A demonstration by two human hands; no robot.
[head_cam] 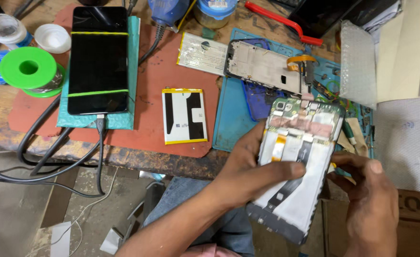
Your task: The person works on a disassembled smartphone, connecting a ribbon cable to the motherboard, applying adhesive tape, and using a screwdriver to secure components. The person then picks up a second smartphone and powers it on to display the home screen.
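Note:
An opened phone body (299,157) with its back off, showing a green circuit board, orange flex cables and a white inner plate, is held tilted above my lap. My left hand (253,171) grips its left edge, thumb lying across the middle. My right hand (369,200) holds its right edge from below. A second stripped phone frame (267,64) lies on the blue mat (231,123) behind it. A loose flat battery (184,115), white and black with yellow edges, rests on the red mat (162,71).
A black phone (99,59) bound with green bands lies charging on a teal pad at the left. A green solder spool (29,69), white cap, foil pouch (201,52), red-handled tool (281,21) and bubble wrap (357,62) crowd the wooden bench. Cables hang off the front edge.

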